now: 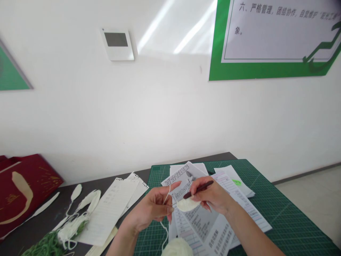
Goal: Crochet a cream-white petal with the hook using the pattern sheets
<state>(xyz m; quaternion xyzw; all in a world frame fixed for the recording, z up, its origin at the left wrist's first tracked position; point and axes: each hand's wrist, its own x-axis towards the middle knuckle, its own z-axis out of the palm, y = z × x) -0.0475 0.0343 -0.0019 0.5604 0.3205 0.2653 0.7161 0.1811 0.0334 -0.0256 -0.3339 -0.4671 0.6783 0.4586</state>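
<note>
My right hand (209, 195) is closed around the dark brown handle of a crochet hook (198, 189), its metal shaft pointing left. Just under the handle is a flat cream crocheted piece (188, 204), which the right fingers also touch. Strands of white yarn (167, 195) run over the raised index finger of my left hand (157, 204). That hand's thumb and other fingers pinch together by the hook's tip; whether they also grip the piece's edge is hidden. Below, a ball of cream yarn (178, 248) sits at the bottom edge, a strand leading up from it.
Printed sheets (205, 227) lie under the hands on a green cutting mat (290, 217). A bright green clip (236, 182) rests on paper. To the left are lined note pages (109, 209), white crocheted petals (76, 192), green yarn (44, 246) and a red bag (26, 188). Behind rises a white wall (165, 117).
</note>
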